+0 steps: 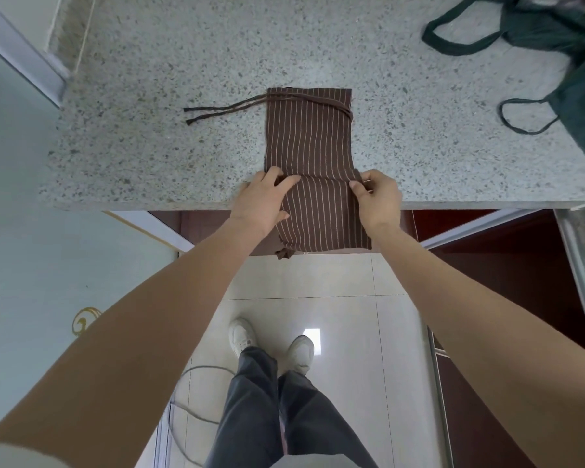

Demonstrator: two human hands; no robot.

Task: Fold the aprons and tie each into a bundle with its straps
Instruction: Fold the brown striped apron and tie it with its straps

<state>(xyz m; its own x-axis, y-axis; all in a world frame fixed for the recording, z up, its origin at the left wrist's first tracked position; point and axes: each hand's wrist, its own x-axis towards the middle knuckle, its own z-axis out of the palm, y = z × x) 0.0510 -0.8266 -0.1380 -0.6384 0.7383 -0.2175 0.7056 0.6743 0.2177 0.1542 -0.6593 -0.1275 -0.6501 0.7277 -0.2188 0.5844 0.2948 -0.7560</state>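
A brown apron with thin pale stripes (309, 140) lies folded into a long narrow strip on the speckled stone counter (169, 96), its near end hanging over the front edge. Its two brown straps (223, 111) trail off to the left from the far end. My left hand (262, 201) holds the strip's left edge at the counter's front, fingers laid over a crease in the cloth. My right hand (379, 197) pinches the right edge at the same crease.
A dark green apron (551, 35) with looping straps lies bunched at the counter's far right. Dark red cabinet fronts (507, 265) stand below the counter. A grey cable (190, 410) curls on the tiled floor by my feet.
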